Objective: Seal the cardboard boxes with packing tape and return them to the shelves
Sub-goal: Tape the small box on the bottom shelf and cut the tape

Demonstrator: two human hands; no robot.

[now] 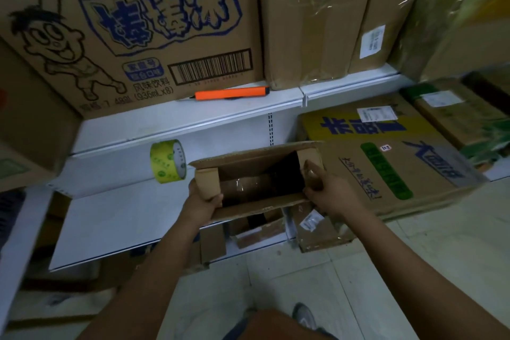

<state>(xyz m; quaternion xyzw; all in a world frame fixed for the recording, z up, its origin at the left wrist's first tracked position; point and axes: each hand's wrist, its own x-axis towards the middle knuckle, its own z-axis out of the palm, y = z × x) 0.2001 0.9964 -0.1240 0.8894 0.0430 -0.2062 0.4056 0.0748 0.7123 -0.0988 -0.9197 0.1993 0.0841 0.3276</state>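
A small open cardboard box (256,163) is held in the air in front of the white shelves, its top flaps standing up and its dark inside showing. My left hand (201,201) grips its left end, thumb curled over the short left flap. My right hand (325,190) grips the right end, fingers wrapped round the short right flap. A roll of yellow-green packing tape (167,161) stands on edge on the middle shelf (116,182), just left of the box.
An orange utility knife (231,92) lies on the upper shelf (220,110) before a large printed carton (132,33) and plain wrapped boxes (311,22). A big yellow-printed carton (386,157) leans at right. Small boxes (259,229) sit low behind, above the tiled floor (358,270).
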